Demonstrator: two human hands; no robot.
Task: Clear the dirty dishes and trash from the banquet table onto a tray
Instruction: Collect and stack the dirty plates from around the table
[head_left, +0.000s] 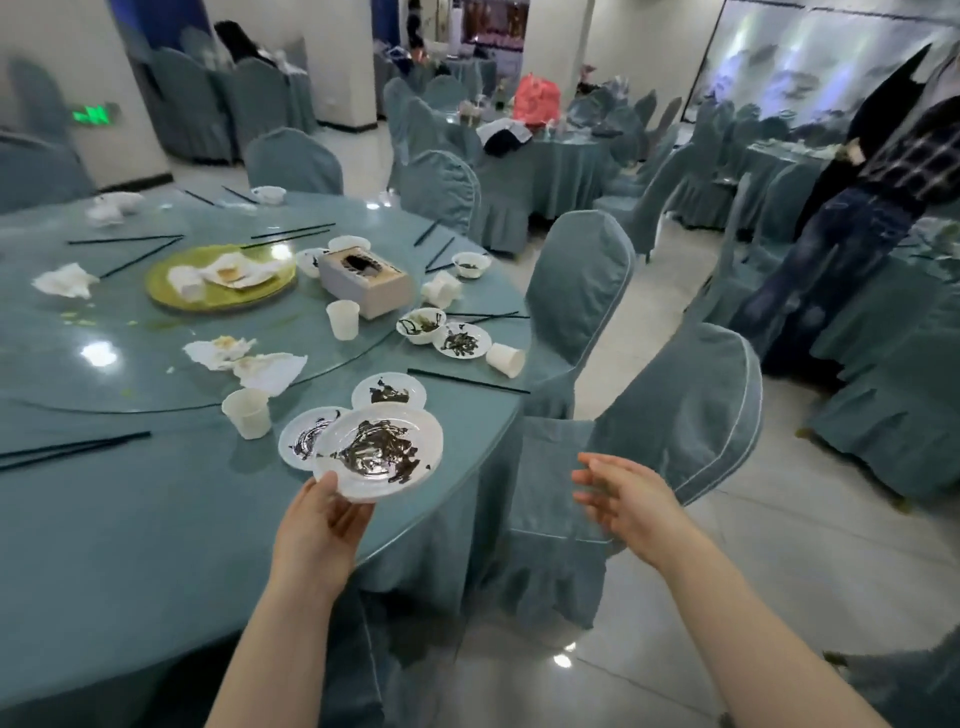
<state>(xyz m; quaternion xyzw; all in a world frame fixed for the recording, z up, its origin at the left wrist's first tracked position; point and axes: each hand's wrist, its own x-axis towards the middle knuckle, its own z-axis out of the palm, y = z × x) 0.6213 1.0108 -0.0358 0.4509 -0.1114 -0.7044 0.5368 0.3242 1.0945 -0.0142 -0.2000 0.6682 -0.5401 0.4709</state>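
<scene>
The left hand (317, 530) pinches a clear plastic plate smeared with dark sauce (378, 451) at its near rim, just above the round teal-clothed banquet table (130, 519). The right hand (623, 493) hovers open, empty, beside a teal-covered chair (680, 410). Two similar dirty plates (301, 441) and a white paper cup (248, 413) lie just beyond.

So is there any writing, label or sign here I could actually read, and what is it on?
No text can be read.
Green lit sign on the left wall: glowing shapes only, too blurred to read.
Tissue box on the table: no print visible.
Plate in the left hand: no markings, only dark food smears.
</scene>
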